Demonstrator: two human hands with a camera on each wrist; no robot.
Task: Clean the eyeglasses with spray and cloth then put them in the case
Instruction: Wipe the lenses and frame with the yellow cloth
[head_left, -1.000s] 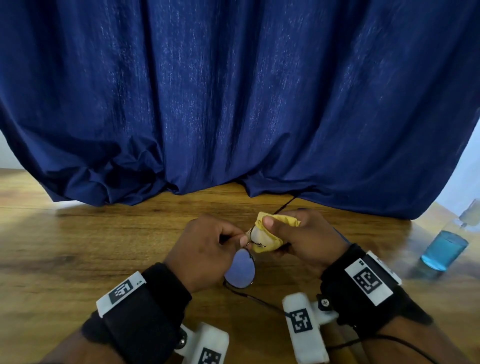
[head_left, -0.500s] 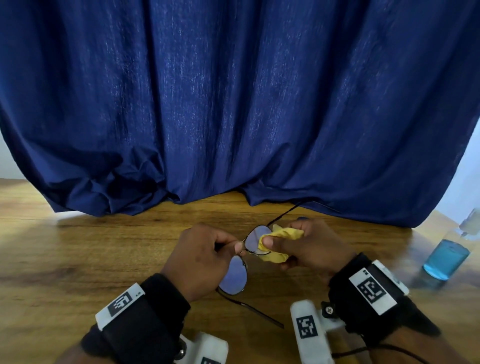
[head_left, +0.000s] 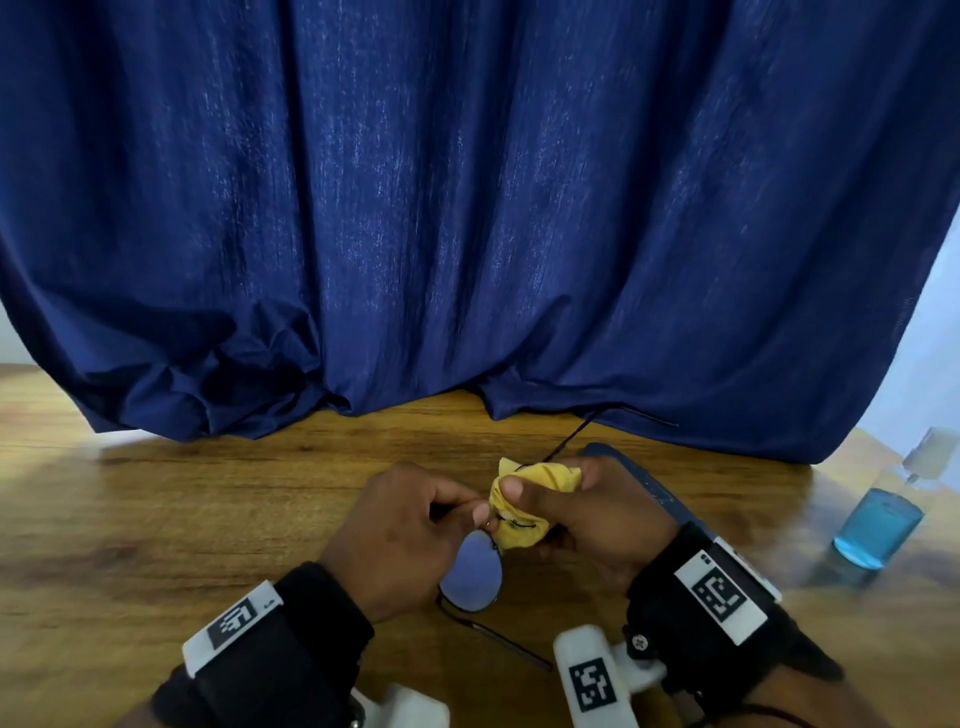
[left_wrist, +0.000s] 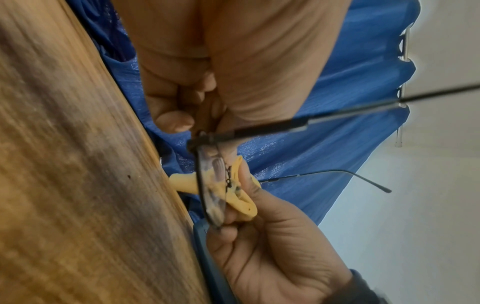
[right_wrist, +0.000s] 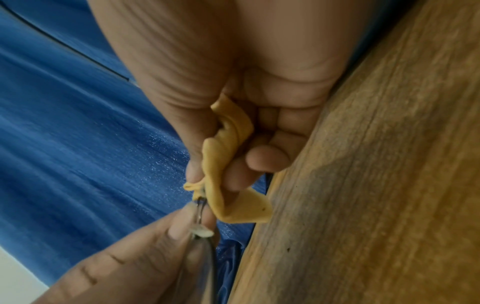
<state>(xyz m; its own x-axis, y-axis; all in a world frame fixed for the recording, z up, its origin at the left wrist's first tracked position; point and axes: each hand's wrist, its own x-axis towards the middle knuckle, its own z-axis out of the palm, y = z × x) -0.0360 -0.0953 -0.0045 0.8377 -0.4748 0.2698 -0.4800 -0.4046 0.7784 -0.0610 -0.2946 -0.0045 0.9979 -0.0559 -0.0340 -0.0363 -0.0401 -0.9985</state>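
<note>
Thin black-rimmed eyeglasses (head_left: 474, 574) hang above the wooden table (head_left: 156, 519), arms unfolded. My left hand (head_left: 410, 530) pinches the frame near the bridge; one bare lens (left_wrist: 211, 185) shows below it. My right hand (head_left: 587, 506) pinches a yellow cloth (head_left: 519, 512) folded over the other lens, thumb on top. In the right wrist view the cloth (right_wrist: 228, 164) wraps the lens edge next to the nose pad (right_wrist: 202, 232). A dark blue case (head_left: 649, 488) lies mostly hidden behind my right hand. The spray bottle (head_left: 883, 525) with blue liquid stands at the far right.
A dark blue curtain (head_left: 467, 208) hangs along the back of the table and bunches on the wood. One temple arm (head_left: 566, 441) of the glasses points toward it.
The yellow cloth slid off the lens half a second ago and now covers it again. Both hands stay close together over the table's middle.
</note>
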